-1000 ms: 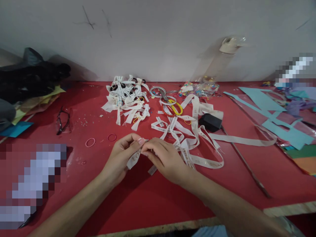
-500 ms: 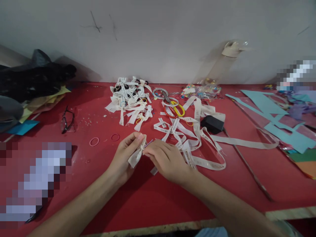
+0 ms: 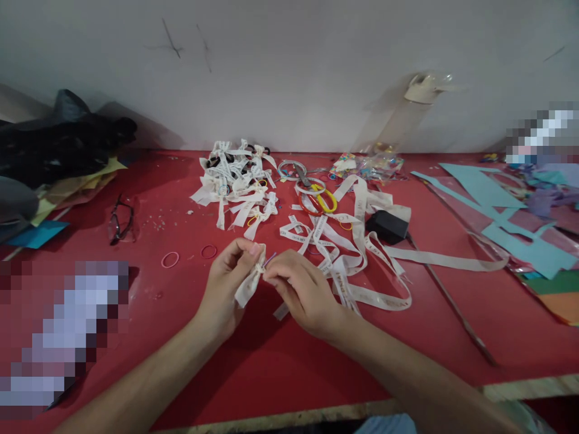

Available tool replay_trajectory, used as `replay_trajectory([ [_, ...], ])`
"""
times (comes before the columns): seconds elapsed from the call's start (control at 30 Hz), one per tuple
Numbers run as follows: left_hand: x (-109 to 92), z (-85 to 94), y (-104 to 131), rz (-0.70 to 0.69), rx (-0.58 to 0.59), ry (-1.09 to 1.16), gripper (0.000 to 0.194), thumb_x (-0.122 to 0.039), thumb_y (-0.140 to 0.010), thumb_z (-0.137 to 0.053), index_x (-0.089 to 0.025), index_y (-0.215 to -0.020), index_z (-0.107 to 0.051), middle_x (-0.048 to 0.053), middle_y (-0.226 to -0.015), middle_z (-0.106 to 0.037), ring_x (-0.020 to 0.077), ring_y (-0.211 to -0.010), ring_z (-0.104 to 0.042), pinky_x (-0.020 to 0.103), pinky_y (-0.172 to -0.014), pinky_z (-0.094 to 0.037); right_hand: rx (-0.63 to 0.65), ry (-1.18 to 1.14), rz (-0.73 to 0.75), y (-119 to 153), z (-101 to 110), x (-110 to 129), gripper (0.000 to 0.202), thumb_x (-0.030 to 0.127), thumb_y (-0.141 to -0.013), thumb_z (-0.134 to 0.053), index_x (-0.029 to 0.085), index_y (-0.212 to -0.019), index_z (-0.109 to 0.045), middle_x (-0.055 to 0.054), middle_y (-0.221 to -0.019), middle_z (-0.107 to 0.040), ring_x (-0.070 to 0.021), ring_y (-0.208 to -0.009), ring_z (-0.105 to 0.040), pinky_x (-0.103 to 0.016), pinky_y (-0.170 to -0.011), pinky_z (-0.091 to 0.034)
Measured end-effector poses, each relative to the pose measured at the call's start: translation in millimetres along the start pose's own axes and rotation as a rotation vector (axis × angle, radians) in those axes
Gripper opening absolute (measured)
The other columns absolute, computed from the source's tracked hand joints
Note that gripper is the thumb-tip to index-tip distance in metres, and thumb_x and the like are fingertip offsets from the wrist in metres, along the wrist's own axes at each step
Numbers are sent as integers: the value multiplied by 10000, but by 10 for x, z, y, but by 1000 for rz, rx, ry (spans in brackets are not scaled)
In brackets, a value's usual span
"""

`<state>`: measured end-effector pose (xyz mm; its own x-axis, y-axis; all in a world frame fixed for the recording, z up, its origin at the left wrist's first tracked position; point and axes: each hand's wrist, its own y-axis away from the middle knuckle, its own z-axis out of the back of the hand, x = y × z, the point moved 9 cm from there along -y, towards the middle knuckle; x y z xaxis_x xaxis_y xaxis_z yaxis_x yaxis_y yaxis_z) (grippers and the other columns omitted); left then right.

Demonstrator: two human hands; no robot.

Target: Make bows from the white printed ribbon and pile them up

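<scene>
A short white ribbon bow (image 3: 248, 289), knotted at its middle, is pinched in my left hand (image 3: 226, 283) between thumb and forefinger. At the knot, the bent fingers of my right hand (image 3: 305, 289) close on the same bow from the right. A bit of purple elastic band (image 3: 271, 258) sticks up between the two hands, its lower part hidden by my fingers. Beyond the right hand lies a loose tangle of printed white ribbon (image 3: 359, 205). Further back on the left is a pile of ribbon bows on elastic bands (image 3: 242, 175).
Scissors (image 3: 324, 199) with red and yellow handles lie behind the ribbon on the red table (image 3: 253, 374). Two pink elastic bands (image 3: 170, 260) and eyeglasses (image 3: 121, 220) are at left. A clear bottle (image 3: 409, 114), black block (image 3: 388, 226), thin rod (image 3: 452, 307) and blue paper scraps (image 3: 520, 241) stand or lie right.
My right fingers have shifted slightly at the knot, and more of the purple elastic band shows. Both hands stay in nearly the same place; the whole view has shifted a little left.
</scene>
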<state>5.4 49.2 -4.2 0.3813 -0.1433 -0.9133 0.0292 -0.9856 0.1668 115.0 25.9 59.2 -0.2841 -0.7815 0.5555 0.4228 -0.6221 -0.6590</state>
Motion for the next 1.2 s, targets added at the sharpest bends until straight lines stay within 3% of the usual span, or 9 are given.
replay_trajectory([
  [0.07, 64, -18, -11, 54, 28, 18, 272, -376, -776, -716, -176, -729, -538, -57, -606, -454, 58, -516, -390, 177, -496, -351, 78, 86, 86, 25, -54, 28, 151, 138, -952, -433, 182, -985, -574, -83, -902, -672, -187, -902, -605, -321, -788, -514],
  [0.13, 17, 24, -21, 0, 7, -78, 257, -371, -788, -707, -178, -737, -546, -62, -587, -444, 56, -508, -377, 172, -485, -332, 143, 168, 146, 53, -104, 40, 169, 116, -937, -441, 169, -1011, -583, -98, -919, -673, -204, -942, -601, -339, -809, -514],
  [0.23, -94, 72, -19, -106, -19, -235, 258, -388, -811, -684, -180, -735, -552, -65, -566, -427, 54, -492, -359, 171, -457, -294, 118, 234, 133, 53, -79, 28, 170, 132, -934, -455, 167, -1036, -586, -105, -975, -658, -202, -959, -590, -328, -811, -517],
  [0.37, -85, 36, -14, -94, 34, -262, 277, -409, -815, -675, -180, -725, -546, -68, -559, -411, 50, -470, -343, 174, -433, -273, 65, 227, 100, 25, -28, 56, 164, 106, -939, -441, 174, -1030, -558, -98, -1007, -647, -190, -959, -588, -320, -834, -515],
  [0.5, -40, -19, 9, -58, 80, -213, 255, -388, -832, -663, -185, -736, -541, -66, -570, -461, 45, -472, -375, 164, -436, -283, -2, 52, -85, 3, 30, -50, 126, 112, -947, -433, 189, -973, -529, -78, -964, -637, -171, -922, -598, -296, -803, -508],
  [0.63, -49, -47, 35, -77, 100, -188, 207, -345, -840, -664, -192, -758, -553, -56, -614, -540, 48, -508, -449, 163, -464, -319, -33, -206, -403, 64, -9, -273, 91, 211, -974, -424, 204, -924, -499, -11, -807, -576, -115, -675, -558, -247, -651, -474],
  [0.73, -32, -62, 35, -58, 127, -167, 188, -322, -850, -653, -191, -757, -556, -46, -639, -568, 60, -540, -492, 170, -482, -342, -21, -339, -540, 115, -70, -350, 106, 267, -980, -430, 207, -914, -488, 23, -721, -544, -100, -606, -528, -233, -601, -437],
  [0.97, 16, -53, -1, 26, 172, -175, 166, -247, -790, -695, -179, -777, -545, -57, -641, -498, 54, -555, -456, 169, -506, -356, 17, -399, -657, 147, -76, -422, 155, 313, -958, -484, 193, -891, -557, 19, -723, -571, -93, -618, -537, -213, -578, -416],
  [1.2, 90, -24, -2, 113, 187, -225, 156, -191, -778, -635, -197, -811, -482, -72, -641, -450, 46, -521, -378, 154, -461, -308, 21, -237, -604, 99, 0, -369, 68, 209, -910, -553, 192, -864, -600, 17, -740, -608, -101, -641, -546, -213, -603, -414],
])
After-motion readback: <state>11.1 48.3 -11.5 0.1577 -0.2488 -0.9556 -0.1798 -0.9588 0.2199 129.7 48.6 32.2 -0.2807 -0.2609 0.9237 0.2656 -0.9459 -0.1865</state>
